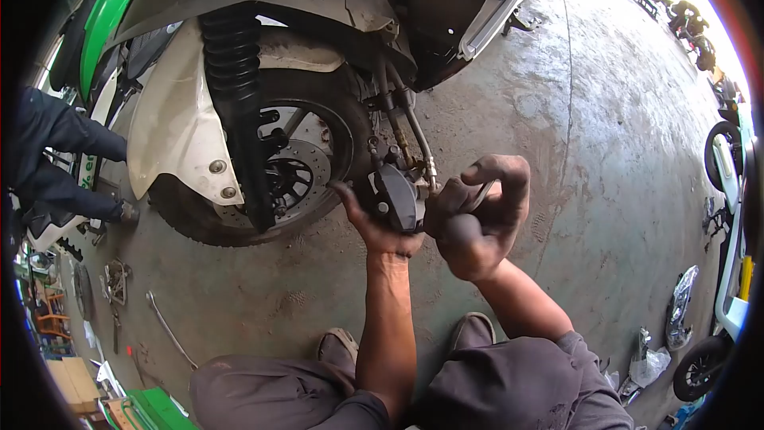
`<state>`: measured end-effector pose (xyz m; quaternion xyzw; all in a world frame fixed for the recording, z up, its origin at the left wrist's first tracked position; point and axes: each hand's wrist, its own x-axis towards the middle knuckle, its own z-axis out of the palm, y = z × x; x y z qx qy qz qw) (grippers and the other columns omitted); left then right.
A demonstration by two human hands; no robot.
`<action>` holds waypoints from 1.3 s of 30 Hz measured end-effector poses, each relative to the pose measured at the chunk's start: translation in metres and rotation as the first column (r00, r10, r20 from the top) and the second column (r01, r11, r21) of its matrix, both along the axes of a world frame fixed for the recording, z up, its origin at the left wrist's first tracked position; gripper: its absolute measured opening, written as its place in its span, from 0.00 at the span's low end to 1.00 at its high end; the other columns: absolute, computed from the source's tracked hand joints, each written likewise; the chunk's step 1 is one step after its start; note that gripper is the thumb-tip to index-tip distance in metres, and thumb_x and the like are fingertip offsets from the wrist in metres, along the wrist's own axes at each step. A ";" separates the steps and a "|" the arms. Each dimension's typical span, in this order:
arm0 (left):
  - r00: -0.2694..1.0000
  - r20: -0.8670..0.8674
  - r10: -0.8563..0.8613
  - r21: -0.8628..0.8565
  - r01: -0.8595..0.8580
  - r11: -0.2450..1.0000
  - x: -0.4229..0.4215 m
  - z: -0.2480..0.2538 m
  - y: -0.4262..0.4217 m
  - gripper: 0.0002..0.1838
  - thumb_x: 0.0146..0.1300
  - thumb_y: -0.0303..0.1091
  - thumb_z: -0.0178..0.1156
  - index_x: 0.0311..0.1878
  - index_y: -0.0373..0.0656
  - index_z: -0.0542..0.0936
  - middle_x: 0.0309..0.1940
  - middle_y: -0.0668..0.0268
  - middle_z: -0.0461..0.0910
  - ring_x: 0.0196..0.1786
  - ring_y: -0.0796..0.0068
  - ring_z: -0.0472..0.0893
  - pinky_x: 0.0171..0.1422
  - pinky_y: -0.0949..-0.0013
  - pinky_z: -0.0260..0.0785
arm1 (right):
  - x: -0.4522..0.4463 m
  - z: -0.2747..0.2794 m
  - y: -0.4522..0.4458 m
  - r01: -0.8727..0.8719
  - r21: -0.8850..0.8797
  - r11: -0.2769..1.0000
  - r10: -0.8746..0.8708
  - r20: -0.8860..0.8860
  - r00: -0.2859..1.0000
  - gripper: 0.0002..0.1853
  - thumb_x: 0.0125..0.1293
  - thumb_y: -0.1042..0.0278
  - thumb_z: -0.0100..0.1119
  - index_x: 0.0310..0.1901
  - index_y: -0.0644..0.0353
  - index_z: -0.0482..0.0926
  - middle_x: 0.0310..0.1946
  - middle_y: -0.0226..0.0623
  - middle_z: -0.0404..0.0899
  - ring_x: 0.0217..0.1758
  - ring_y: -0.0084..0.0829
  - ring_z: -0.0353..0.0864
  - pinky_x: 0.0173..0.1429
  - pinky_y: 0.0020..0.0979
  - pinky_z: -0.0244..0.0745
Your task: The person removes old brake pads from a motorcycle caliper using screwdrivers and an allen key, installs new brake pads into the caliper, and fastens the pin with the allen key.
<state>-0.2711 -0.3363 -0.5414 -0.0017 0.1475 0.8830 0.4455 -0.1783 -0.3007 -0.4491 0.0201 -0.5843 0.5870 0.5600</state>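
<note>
Over the left part of the wheel [312,161], a white fender [179,116] was positioned; just right of the wheel, the left hand [380,231] grasped the brake caliper [398,197] from below; farther right of the wheel, the right hand [479,215] was curled, its contents not determinable

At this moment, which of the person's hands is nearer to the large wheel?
Left. The left hand supports the brake caliper close beside the large wheel; the right hand is farther away, on the caliper's side opposite the wheel.
</note>
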 end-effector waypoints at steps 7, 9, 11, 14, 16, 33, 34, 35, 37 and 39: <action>0.990 0.047 -0.130 0.067 0.127 0.990 0.005 0.006 -0.009 0.45 0.62 0.77 0.39 0.63 0.44 0.71 0.57 0.59 0.76 0.57 0.61 0.77 0.66 0.53 0.69 | 0.005 0.017 0.013 -0.140 -0.053 0.989 0.147 0.170 0.974 0.20 0.73 0.54 0.52 0.52 0.66 0.67 0.16 0.26 0.67 0.15 0.14 0.61 0.20 0.21 0.54; 0.994 0.087 -0.070 -0.014 0.072 0.997 0.008 0.011 -0.004 0.43 0.59 0.78 0.42 0.60 0.50 0.75 0.48 0.68 0.80 0.50 0.70 0.80 0.56 0.58 0.75 | 0.003 0.023 0.012 -0.266 -0.150 0.952 0.288 0.152 0.945 0.20 0.74 0.54 0.51 0.52 0.66 0.67 0.15 0.26 0.67 0.14 0.14 0.60 0.19 0.21 0.52; 0.994 0.090 -0.066 -0.020 0.068 0.997 0.011 0.013 -0.004 0.43 0.59 0.78 0.42 0.60 0.50 0.75 0.47 0.69 0.80 0.49 0.71 0.80 0.55 0.59 0.75 | 0.007 0.025 0.007 -0.243 -0.205 0.948 0.266 0.093 0.959 0.18 0.73 0.59 0.53 0.52 0.67 0.68 0.26 0.31 0.76 0.24 0.16 0.70 0.29 0.19 0.63; 0.996 0.002 -0.093 0.050 0.093 0.994 0.008 0.000 -0.005 0.42 0.59 0.78 0.42 0.60 0.51 0.75 0.48 0.69 0.80 0.49 0.71 0.80 0.55 0.59 0.76 | 0.014 0.018 0.013 -0.193 -0.171 0.966 0.215 0.119 0.969 0.17 0.72 0.59 0.55 0.48 0.68 0.73 0.31 0.34 0.80 0.28 0.16 0.74 0.32 0.17 0.67; 0.980 0.035 -0.195 0.093 0.192 0.977 0.004 -0.008 -0.010 0.46 0.60 0.79 0.39 0.64 0.47 0.70 0.59 0.61 0.73 0.62 0.65 0.73 0.64 0.55 0.70 | 0.012 0.026 0.014 -0.322 -0.177 0.930 0.347 0.131 0.929 0.17 0.74 0.57 0.50 0.42 0.68 0.70 0.15 0.28 0.65 0.13 0.14 0.54 0.20 0.21 0.50; 0.991 -0.035 -0.129 0.131 0.132 0.982 0.009 0.006 -0.012 0.44 0.58 0.80 0.41 0.60 0.52 0.75 0.48 0.66 0.81 0.49 0.66 0.80 0.51 0.53 0.76 | 0.005 0.000 0.003 0.306 0.308 0.901 -0.283 -0.118 0.952 0.25 0.73 0.48 0.49 0.50 0.69 0.73 0.24 0.39 0.73 0.24 0.28 0.74 0.25 0.27 0.69; 0.990 0.058 -0.128 0.112 0.121 0.986 0.011 0.002 -0.014 0.43 0.59 0.78 0.42 0.60 0.51 0.75 0.49 0.63 0.80 0.49 0.66 0.81 0.51 0.54 0.76 | 0.008 0.001 -0.004 0.184 0.242 0.953 -0.174 -0.063 0.983 0.26 0.73 0.47 0.47 0.49 0.69 0.73 0.22 0.41 0.74 0.22 0.30 0.74 0.25 0.27 0.70; 0.990 0.061 -0.124 0.113 0.116 0.987 0.008 -0.013 -0.011 0.43 0.59 0.78 0.42 0.60 0.51 0.75 0.49 0.63 0.80 0.49 0.66 0.81 0.51 0.54 0.76 | 0.009 0.006 -0.001 0.042 0.228 0.973 -0.039 -0.017 0.999 0.26 0.74 0.47 0.45 0.50 0.69 0.72 0.20 0.41 0.75 0.19 0.29 0.74 0.24 0.27 0.69; 0.984 -0.175 -0.047 -0.046 0.039 0.998 0.007 -0.015 -0.009 0.40 0.61 0.75 0.42 0.59 0.50 0.75 0.48 0.65 0.81 0.49 0.66 0.81 0.52 0.56 0.77 | 0.011 0.020 0.003 -0.225 0.157 0.962 0.215 0.081 0.973 0.28 0.75 0.45 0.40 0.52 0.69 0.70 0.17 0.41 0.76 0.14 0.28 0.73 0.22 0.27 0.67; 0.985 -0.168 -0.024 0.051 0.033 0.998 0.011 -0.004 -0.013 0.38 0.64 0.73 0.42 0.58 0.49 0.76 0.47 0.66 0.81 0.49 0.67 0.81 0.52 0.58 0.78 | 0.007 0.023 0.005 -0.354 -0.093 0.930 0.358 0.029 0.933 0.26 0.76 0.47 0.40 0.55 0.66 0.65 0.14 0.34 0.71 0.10 0.23 0.65 0.19 0.25 0.60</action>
